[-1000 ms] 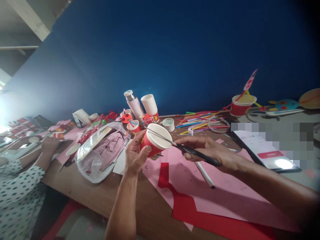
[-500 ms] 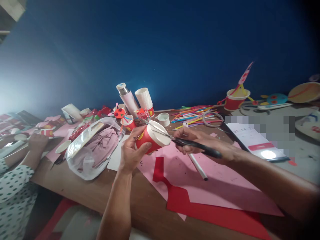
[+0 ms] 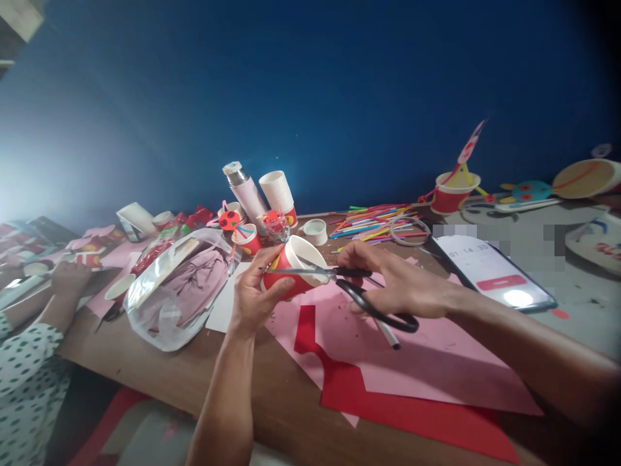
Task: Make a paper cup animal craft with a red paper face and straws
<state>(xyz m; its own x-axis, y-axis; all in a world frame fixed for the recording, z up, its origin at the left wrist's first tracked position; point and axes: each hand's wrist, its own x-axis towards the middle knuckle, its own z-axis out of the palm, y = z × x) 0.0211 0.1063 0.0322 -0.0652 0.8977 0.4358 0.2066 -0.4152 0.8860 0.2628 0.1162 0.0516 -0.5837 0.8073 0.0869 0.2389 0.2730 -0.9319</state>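
My left hand grips a red paper cup with a white inside, its mouth tilted up and to the right. My right hand holds black-handled scissors by the loops. Their steel blades lie open at the cup's rim, and one blade seems to pass inside it. The exact contact is hard to see. Below my right hand, a white marker pen lies on a pink paper sheet, which partly overlaps a red paper sheet.
A plastic bag with pink cloth lies left of my hands. Behind stand a steel-topped flask, stacked paper cups and coloured straws. A phone lies to the right. A co-worker's hand rests at far left.
The scissors have opened, their loops spreading apart, and the blades have moved from across the cup's mouth to its rim. The cup has turned slightly in my left hand.
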